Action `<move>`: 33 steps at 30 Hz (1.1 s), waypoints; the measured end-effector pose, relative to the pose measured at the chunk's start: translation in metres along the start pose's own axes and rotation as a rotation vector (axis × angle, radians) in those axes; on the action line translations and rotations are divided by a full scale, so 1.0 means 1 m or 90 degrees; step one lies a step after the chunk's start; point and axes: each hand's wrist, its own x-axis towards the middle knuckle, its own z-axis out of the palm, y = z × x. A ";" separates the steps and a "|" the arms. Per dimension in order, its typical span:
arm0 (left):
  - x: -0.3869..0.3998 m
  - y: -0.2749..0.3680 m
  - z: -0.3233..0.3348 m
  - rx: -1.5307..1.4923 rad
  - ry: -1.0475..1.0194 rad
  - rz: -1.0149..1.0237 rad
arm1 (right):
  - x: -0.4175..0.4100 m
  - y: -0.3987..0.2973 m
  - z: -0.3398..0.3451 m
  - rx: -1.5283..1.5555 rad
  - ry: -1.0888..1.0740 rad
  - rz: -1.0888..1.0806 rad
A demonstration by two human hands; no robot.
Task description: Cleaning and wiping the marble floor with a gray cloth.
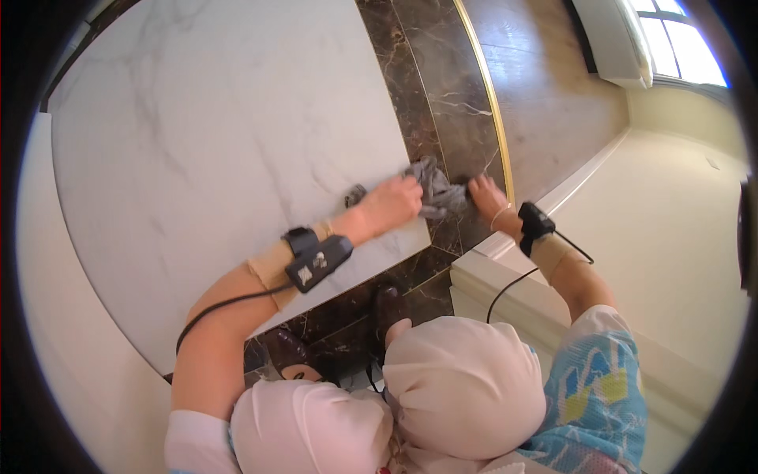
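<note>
A crumpled grey cloth point(439, 188) lies bunched over the dark marble border point(468, 112), at the edge of the white marble floor tile point(207, 130). My left hand point(394, 204) grips its left side, fingers curled into the folds. Another bit of dark grey cloth point(355, 195) shows just behind that hand; whether it belongs to the same cloth I cannot tell. My right hand point(489, 197) is down on the dark marble beside the brass strip point(494, 106), just right of the cloth, its fingers somewhat apart and seemingly holding nothing.
The cream corner of a wall or door frame point(479, 260) stands close below my right wrist. Beyond the brass strip is a wooden floor point(551, 118), with a white piece of furniture point(619, 47) at the upper right. My brown shoes point(391, 302) rest on dark marble near my knees.
</note>
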 end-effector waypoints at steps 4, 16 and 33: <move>0.013 -0.068 -0.007 0.088 0.037 -0.071 | 0.108 0.030 -0.037 0.036 0.211 0.061; -0.005 -0.047 -0.009 -0.034 0.072 -0.086 | 0.020 -0.005 0.020 0.069 0.167 0.012; 0.048 -0.124 -0.039 -0.020 0.081 -0.307 | 0.214 0.087 -0.097 -0.016 0.333 -0.017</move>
